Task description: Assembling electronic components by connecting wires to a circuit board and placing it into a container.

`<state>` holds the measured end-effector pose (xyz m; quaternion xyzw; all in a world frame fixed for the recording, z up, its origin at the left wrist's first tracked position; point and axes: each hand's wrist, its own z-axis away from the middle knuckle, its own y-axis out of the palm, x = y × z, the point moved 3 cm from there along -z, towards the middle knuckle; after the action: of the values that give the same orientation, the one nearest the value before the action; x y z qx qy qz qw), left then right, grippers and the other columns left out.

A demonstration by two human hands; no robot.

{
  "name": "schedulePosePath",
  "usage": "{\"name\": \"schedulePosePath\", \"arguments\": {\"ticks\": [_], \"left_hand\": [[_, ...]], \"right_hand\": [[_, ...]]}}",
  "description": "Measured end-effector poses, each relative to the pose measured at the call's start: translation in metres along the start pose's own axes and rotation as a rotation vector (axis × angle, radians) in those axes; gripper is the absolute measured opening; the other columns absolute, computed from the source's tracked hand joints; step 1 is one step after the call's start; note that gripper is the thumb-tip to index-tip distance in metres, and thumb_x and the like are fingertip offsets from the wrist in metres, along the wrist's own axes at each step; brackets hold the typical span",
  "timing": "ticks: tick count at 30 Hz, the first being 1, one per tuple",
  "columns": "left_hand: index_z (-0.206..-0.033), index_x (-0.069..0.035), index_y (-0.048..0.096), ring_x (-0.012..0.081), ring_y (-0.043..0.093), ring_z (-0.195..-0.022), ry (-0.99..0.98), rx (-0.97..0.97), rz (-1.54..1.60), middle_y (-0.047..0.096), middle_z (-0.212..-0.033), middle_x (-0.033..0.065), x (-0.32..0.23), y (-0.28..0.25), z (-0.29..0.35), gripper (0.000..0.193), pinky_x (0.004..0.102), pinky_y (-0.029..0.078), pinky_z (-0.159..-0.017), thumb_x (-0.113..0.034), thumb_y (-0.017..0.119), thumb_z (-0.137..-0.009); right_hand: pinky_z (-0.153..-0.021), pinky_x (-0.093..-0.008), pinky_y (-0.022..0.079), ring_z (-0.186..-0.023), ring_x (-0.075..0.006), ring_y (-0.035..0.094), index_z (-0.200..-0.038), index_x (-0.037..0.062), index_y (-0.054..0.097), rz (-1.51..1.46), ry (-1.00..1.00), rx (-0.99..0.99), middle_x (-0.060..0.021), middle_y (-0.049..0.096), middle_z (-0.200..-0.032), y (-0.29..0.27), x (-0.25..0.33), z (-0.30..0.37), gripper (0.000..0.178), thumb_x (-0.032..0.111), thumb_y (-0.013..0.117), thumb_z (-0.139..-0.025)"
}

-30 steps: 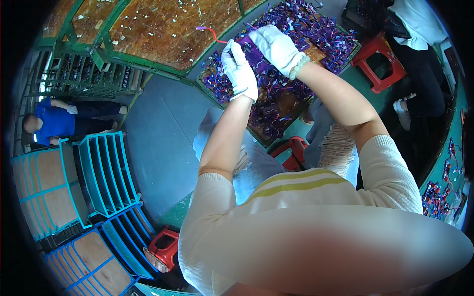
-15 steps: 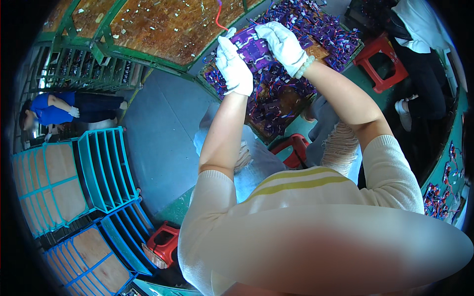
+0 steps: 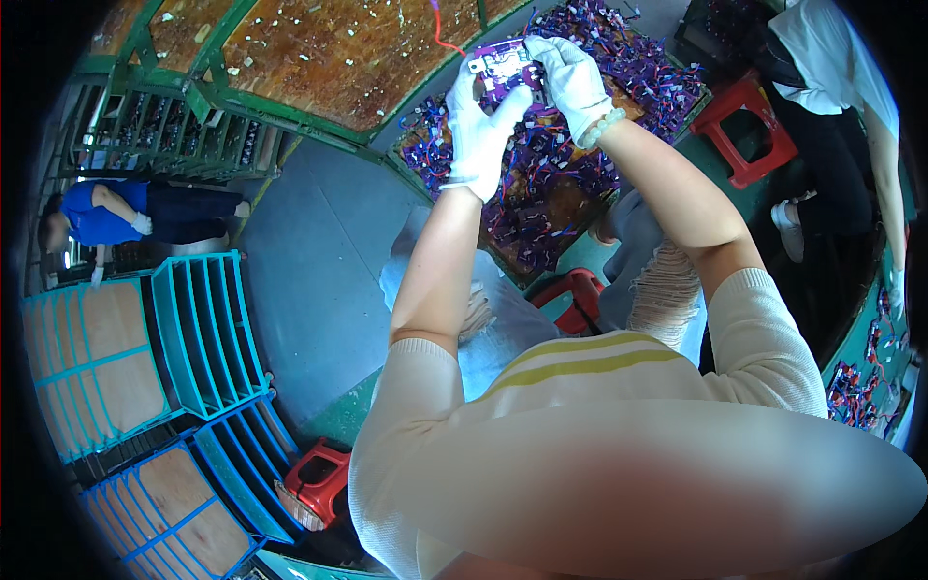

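A purple circuit board (image 3: 505, 64) is held up between my hands, its face catching bright light. My left hand (image 3: 480, 140), in a white glove, closes on the board's left side, with the thumb lying across the lower part of its face. At the right edge my right hand (image 3: 572, 89), also gloved and wearing a pale bead bracelet (image 3: 603, 128), grips the board; some of its fingertips are hidden. A red wire (image 3: 445, 42) extends from the board's upper left. Beneath lies a large heap of purple boards (image 3: 527, 217) with red and blue wires, on a wooden surface.
A green-framed bench with a wooden top (image 3: 309, 63) stands at the far left. Red stools (image 3: 749, 130) are nearby. Blue and teal racks (image 3: 208, 333) stand at the left. A person in blue (image 3: 106, 213) and another in a white top (image 3: 826, 58) are around me.
The board has tilted and now reflects light. My left thumb has moved onto its face. At the right, the other person's arm has reached down toward the wired boards.
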<state>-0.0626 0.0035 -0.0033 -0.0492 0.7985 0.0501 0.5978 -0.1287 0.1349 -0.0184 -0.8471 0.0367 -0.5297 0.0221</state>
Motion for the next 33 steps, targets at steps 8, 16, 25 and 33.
{"name": "schedulePosePath", "arguments": {"ticks": [8,16,25,33], "left_hand": [[-0.123,-0.007,0.039,0.0125,0.055,-0.088,-0.091,0.107,0.234,0.048,-0.106,0.0046,-0.014,0.0,0.004,0.035,0.0262,0.054,-0.054,-0.011,0.049,-0.09],[-0.124,0.002,0.04,0.011,0.045,-0.1,-0.194,0.172,0.332,0.045,-0.112,0.0055,0.014,-0.012,-0.002,0.04,0.0279,0.042,-0.086,-0.015,0.052,-0.09],[-0.135,-0.004,0.025,0.0252,0.04,-0.118,0.0,0.002,0.335,0.027,-0.135,0.0155,0.04,-0.02,-0.002,0.047,0.0432,0.049,-0.088,-0.015,0.043,-0.093],[-0.124,-0.002,0.039,0.0251,0.053,-0.104,-0.151,0.005,0.525,0.05,-0.114,0.0128,-0.001,-0.008,-0.004,0.033,0.0454,0.051,-0.084,-0.015,0.041,-0.094]], "right_hand": [[-0.074,-0.0311,0.045,-0.081,-0.0241,0.056,-0.101,0.0007,0.059,0.378,-0.415,0.19,-0.0108,0.057,-0.087,-0.004,0.041,-0.001,0.023,0.013,0.06,-0.081],[-0.062,-0.0245,0.045,-0.07,-0.0143,0.056,-0.099,0.0002,0.061,0.024,-0.412,0.265,-0.0042,0.057,-0.089,-0.02,0.013,-0.012,0.016,0.006,0.051,-0.087],[-0.053,-0.0268,0.045,-0.061,-0.0145,0.057,-0.092,0.0014,0.06,0.057,0.137,0.146,-0.0075,0.061,-0.078,-0.016,0.045,-0.005,0.043,0.043,0.062,-0.079],[-0.054,-0.0239,0.043,-0.06,-0.0137,0.053,-0.103,0.0014,0.059,-0.007,-0.011,0.303,-0.0056,0.056,-0.078,0.002,0.033,0.009,0.025,0.02,0.046,-0.092]]}}
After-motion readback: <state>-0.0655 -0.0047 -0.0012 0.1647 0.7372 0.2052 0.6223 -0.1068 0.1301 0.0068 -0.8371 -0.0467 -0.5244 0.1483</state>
